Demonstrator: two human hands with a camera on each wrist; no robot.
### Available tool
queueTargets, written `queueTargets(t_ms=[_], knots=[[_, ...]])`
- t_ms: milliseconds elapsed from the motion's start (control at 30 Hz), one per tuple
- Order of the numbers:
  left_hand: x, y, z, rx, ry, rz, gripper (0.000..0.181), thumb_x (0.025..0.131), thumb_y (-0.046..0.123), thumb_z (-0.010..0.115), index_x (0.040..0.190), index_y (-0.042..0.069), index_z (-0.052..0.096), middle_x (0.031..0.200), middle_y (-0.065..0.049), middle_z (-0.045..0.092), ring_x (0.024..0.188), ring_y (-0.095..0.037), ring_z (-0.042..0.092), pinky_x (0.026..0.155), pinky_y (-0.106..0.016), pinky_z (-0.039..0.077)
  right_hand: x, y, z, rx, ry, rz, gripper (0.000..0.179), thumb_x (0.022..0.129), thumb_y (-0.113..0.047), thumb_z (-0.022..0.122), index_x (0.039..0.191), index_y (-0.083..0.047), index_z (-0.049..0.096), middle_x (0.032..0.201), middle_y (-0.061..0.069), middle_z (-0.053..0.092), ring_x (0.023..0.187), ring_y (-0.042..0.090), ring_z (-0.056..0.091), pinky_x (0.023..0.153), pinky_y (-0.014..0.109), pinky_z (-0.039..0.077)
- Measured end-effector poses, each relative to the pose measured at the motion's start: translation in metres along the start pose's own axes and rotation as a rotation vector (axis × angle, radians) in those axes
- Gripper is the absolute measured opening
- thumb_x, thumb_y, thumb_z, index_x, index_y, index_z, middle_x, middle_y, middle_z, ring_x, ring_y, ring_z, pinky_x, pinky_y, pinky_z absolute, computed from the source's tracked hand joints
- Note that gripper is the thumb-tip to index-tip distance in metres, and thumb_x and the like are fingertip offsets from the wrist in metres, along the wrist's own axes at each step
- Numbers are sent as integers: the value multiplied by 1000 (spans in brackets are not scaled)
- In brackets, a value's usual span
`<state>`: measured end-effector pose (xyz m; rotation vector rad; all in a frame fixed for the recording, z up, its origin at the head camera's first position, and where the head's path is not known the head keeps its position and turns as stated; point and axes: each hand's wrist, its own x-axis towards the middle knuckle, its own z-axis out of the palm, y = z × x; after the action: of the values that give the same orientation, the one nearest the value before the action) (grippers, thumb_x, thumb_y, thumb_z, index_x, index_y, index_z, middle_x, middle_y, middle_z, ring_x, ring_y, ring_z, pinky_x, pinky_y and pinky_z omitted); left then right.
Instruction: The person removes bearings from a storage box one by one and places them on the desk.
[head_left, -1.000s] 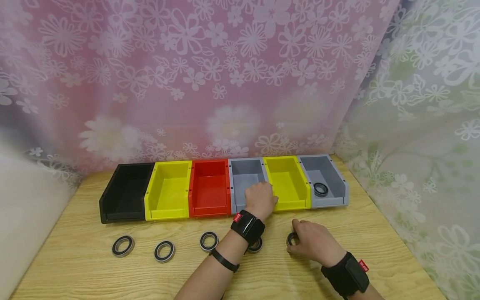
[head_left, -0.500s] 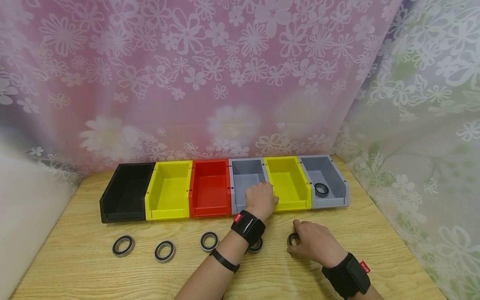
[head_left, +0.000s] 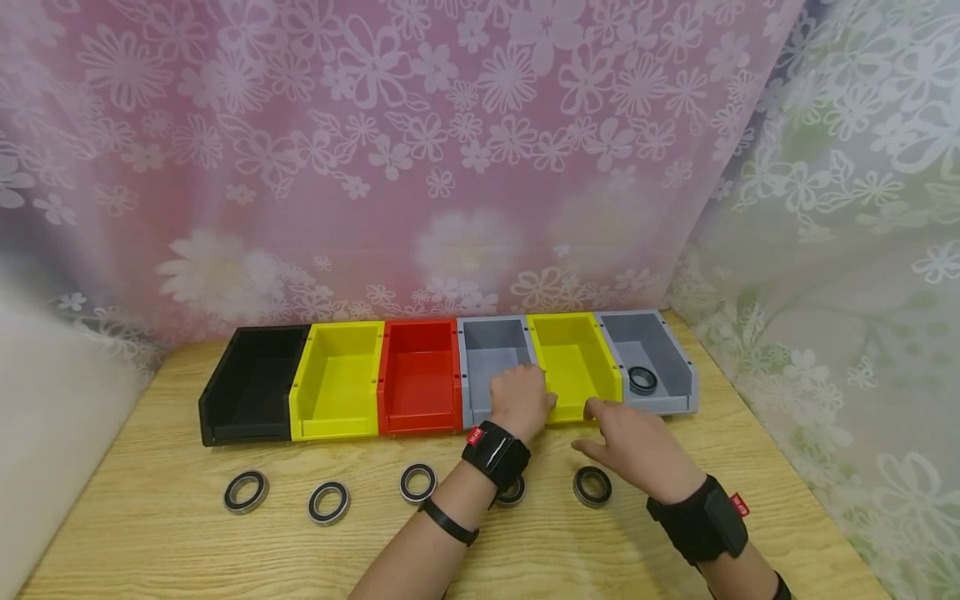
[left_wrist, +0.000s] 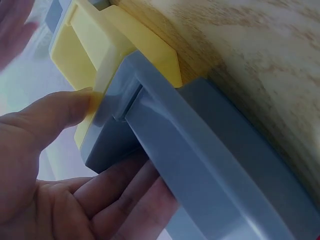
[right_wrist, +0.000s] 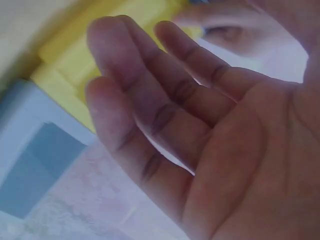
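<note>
My left hand [head_left: 520, 400] grips the adjoining front walls of the middle grey bin [head_left: 487, 354] and the yellow bin [head_left: 573, 367]. In the left wrist view its thumb presses the yellow side while the fingers curl inside the grey bin [left_wrist: 175, 130]. My right hand [head_left: 647, 446] hovers with nothing in it, thumb and fingers apart, its fingertips overlapping the yellow bin's front edge. Just below it a black-sealed ball bearing [head_left: 592, 502] lies flat on the table. Another bearing [head_left: 512, 501] is partly hidden by my left wrist. The right wrist view shows relaxed, bare fingers [right_wrist: 150, 95].
Farther left in the row stand a black bin [head_left: 251, 383], another yellow bin [head_left: 337, 383] and a red bin [head_left: 420, 383]. The right-end grey bin [head_left: 681, 404] holds one bearing [head_left: 642, 392]. Three more bearings lie in front, including the leftmost bearing [head_left: 243, 508]. A flowered curtain [head_left: 465, 167] hangs behind.
My right hand has let go of the bearing on the table and risen up and away toward the bins. The bearing stays in place. My left hand keeps its hold.
</note>
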<state>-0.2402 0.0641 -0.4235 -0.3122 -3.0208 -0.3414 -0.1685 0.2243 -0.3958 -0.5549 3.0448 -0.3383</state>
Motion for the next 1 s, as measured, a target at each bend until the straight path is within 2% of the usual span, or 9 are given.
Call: queueTargets(t_ms=[267, 433, 700, 1000], knots=[[-1, 1, 3, 13, 2, 8, 42, 91, 49, 77, 74, 12, 65, 63, 2, 54, 57, -17, 59, 47, -31, 42, 15, -6, -30, -1, 125, -23, 42, 88, -28, 84, 119, -5, 66, 89, 7, 69, 66, 16, 59, 56, 31, 47], [-1, 1, 5, 17, 12, 4, 39, 91, 48, 77, 79, 12, 69, 63, 1, 55, 56, -17, 59, 46, -31, 42, 24, -9, -43, 72, 185, -24, 41, 91, -26, 81, 123, -6, 66, 89, 6, 69, 65, 15, 59, 54, 30, 47], [2, 1, 7, 22, 1, -4, 42, 91, 50, 76, 77, 12, 69, 61, 2, 53, 53, -16, 57, 46, -30, 42, 36, -15, -48, 165, 251, -46, 36, 94, -25, 78, 124, -8, 67, 93, 4, 70, 71, 15, 62, 59, 31, 50], [1, 1, 7, 38, -2, -3, 42, 91, 51, 76, 79, 12, 70, 62, 1, 56, 57, -18, 62, 45, -31, 43, 35, -7, -48, 144, 295, -14, 34, 94, -24, 78, 122, -8, 68, 99, 7, 70, 70, 16, 61, 56, 31, 48]])
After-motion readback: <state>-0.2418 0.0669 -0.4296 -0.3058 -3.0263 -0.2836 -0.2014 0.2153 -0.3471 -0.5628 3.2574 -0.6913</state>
